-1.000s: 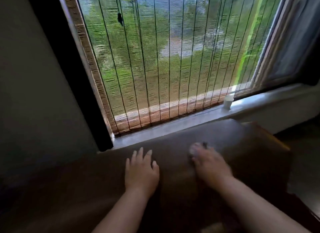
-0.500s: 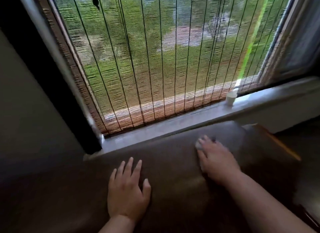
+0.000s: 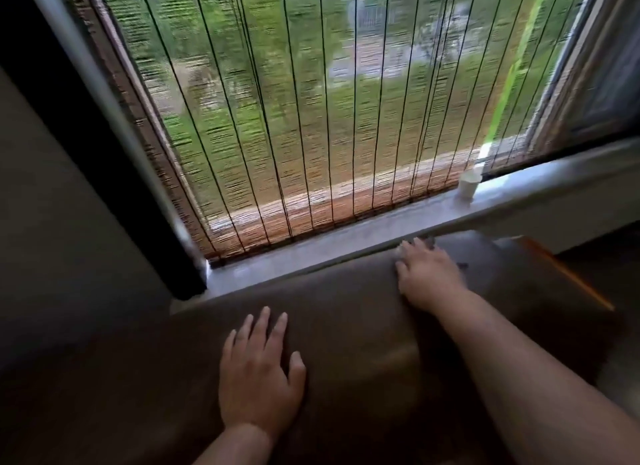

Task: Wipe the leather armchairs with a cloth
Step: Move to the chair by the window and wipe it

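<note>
A brown leather armchair [image 3: 346,326] fills the lower view, its rounded back top running under the window sill. My left hand [image 3: 259,371] rests flat on the leather with its fingers spread. My right hand [image 3: 427,274] is farther out, at the back's far edge next to the sill. Its fingers bend down over a small cloth [image 3: 403,248]. Only a pale scrap of the cloth shows at the fingertips; the rest is hidden under the hand.
A grey window sill [image 3: 363,236] runs just behind the chair, with a small white cup [image 3: 468,187] standing on it. A bamboo blind [image 3: 311,118] covers the window. A dark frame and wall stand at the left. An orange-edged surface [image 3: 568,274] lies at the right.
My right hand has slid forward with the cloth to the back's far edge by the sill. My left hand stays flat on the leather. The view has tilted downward.
</note>
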The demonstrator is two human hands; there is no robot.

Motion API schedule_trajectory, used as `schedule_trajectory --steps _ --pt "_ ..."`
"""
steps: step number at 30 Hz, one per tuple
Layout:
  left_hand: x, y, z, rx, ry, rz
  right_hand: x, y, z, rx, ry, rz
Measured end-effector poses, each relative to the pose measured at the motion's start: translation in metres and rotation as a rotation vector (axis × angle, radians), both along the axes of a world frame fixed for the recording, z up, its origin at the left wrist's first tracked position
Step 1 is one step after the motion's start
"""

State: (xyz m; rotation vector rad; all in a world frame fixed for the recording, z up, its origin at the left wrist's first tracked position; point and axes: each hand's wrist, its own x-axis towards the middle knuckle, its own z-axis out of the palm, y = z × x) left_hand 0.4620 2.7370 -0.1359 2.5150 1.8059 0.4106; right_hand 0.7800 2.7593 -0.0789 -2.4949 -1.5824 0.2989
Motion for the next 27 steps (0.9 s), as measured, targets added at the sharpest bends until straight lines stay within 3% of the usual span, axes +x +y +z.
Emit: schedule_trajectory --steps 4,6,7,11,14,16,19,21,24,27 --pt "-0.003 0.001 0.001 -0.009 0.017 -0.012 -0.099 -0.064 -0.018 0.088 0.075 0.441" --pt "-0.002 -0.001 0.002 -0.010 0.008 -0.002 -0.096 -0.096 -0.026 0.149 0.027 0.578" --pt "-0.001 -0.001 0.003 -0.020 0.005 0.006 -0.074 -0.099 -0.031 0.179 0.003 0.552" --pt "0.000 -0.003 0.008 -0.046 0.049 0.039 0.030 -0.097 -0.032 0.185 -0.028 0.097" --pt "0.007 -0.007 0.027 -0.168 0.149 0.064 0.006 -0.098 -0.030 0.217 -0.050 0.003" --pt "0.020 -0.007 0.050 -0.289 0.175 0.084 -0.029 -0.120 -0.042 0.215 -0.067 0.259" --pt "0.059 0.003 0.077 -0.347 0.051 0.054 -0.024 -0.152 -0.062 0.256 -0.094 0.577" --pt "0.096 0.001 0.074 -0.298 -0.009 -0.071 0.021 -0.151 -0.062 0.269 -0.093 0.411" --pt "0.135 -0.011 0.044 -0.199 0.086 -0.177 0.094 -0.151 -0.048 0.280 0.123 -0.100" --pt "0.132 -0.008 0.025 -0.087 0.103 -0.159 0.084 -0.143 -0.046 0.272 0.074 -0.155"
